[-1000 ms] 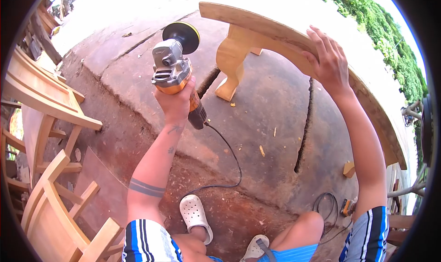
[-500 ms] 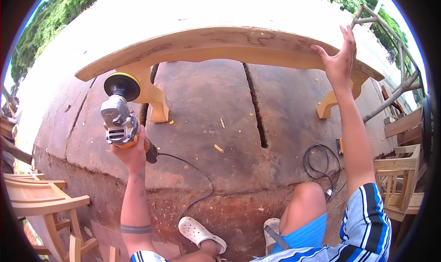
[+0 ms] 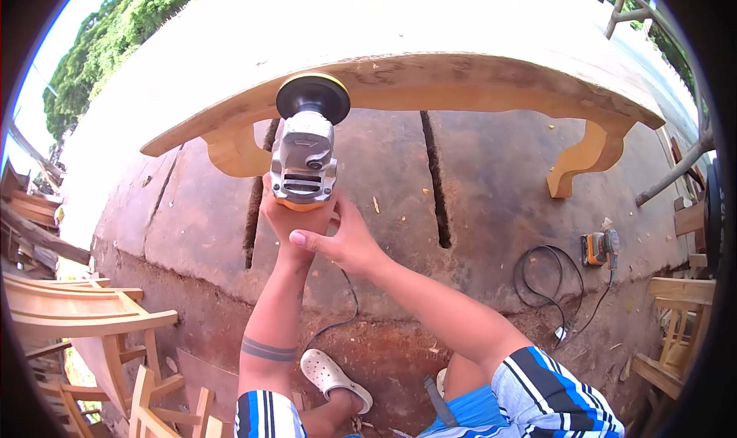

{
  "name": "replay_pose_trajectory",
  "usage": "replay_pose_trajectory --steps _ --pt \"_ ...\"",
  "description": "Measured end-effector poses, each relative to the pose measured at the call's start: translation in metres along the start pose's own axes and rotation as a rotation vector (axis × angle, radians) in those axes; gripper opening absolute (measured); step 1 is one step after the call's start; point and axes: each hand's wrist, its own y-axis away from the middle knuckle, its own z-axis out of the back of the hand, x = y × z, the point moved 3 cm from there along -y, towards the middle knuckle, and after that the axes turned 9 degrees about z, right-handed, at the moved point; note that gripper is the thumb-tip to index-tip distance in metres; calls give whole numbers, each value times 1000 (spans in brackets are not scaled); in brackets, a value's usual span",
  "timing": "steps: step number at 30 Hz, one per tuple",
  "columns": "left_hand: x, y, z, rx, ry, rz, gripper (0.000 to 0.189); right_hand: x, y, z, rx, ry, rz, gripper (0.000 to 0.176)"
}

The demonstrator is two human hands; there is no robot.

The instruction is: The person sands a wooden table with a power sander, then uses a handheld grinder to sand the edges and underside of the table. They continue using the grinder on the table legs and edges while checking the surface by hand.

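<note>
— Up at the middle of the head view, what am I holding?

— You are gripping an angle sander (image 3: 305,158) with your left hand (image 3: 288,217). Its fingers are curling tight round the orange handle just under the grey body.

— And my right hand (image 3: 345,244)?

— It is wrapping over the left hand and the end of the handle, with the arm stretching in from the lower right. The fingers are folding closed and the thumb is lying across toward the left. I cannot tell how much of the handle itself they are touching.

— Where is the tool pointing?

— It is pointing up and away from you. Its black round pad (image 3: 313,98) with the yellow rim is sitting at the near edge of the wooden bench (image 3: 476,81); I cannot tell whether the two are touching.

— How is that bench standing?

— It is standing upright on the cracked concrete floor (image 3: 491,185), stretching across the view beyond the tool, with a curved leg showing toward each end.

— And the cord (image 3: 342,315)?

— It is trailing down from the handle between your arms, toward your pale clog (image 3: 335,376).

— What is lying around me?

— An orange power tool (image 3: 597,247) is lying on the floor at the right, well apart from your hands, with a coiled cable (image 3: 541,273) just beside it. Wooden chairs (image 3: 84,311) are standing at the left edge.
</note>
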Motion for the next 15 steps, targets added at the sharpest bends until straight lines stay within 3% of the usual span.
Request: replay_pose_trajectory --steps 2,5,8,15 --pt "0 2 -6 -26 -68 -100 44 8 -7 0 -59 -23 10 93" --pt "-1 3 -12 -18 95 -136 40 13 -15 2 -154 -57 79 90" --pt "-11 11 -19 -15 141 -39 40 12 -17 13 -156 -29 93 87" --pt "-11 18 -46 -57 45 -137 41 22 -9 44 -153 50 59 87"
